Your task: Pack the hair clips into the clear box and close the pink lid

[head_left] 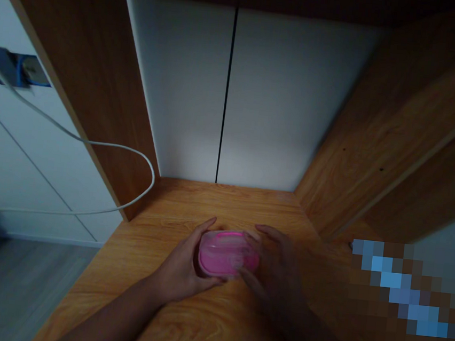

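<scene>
A small pink container [223,253] with a clear-looking, rounded top rests on or just above the wooden tabletop, between my two hands. My left hand [181,268] is curved around its left side, fingers at the back and thumb along the front. On the other side, my right hand [278,266] is smeared by motion. Its fingers are spread apart at the container's right end, and the thumb reaches over the edge of the top. Whether that thumb presses on the top or only hovers is unclear.
The wooden tabletop [196,323] sits in an alcove between wooden side panels, with white panels [278,100] behind. A white cable [148,157] loops in from the left, near a wall socket [34,70]. A blurred-out blue patch [401,289] lies at right.
</scene>
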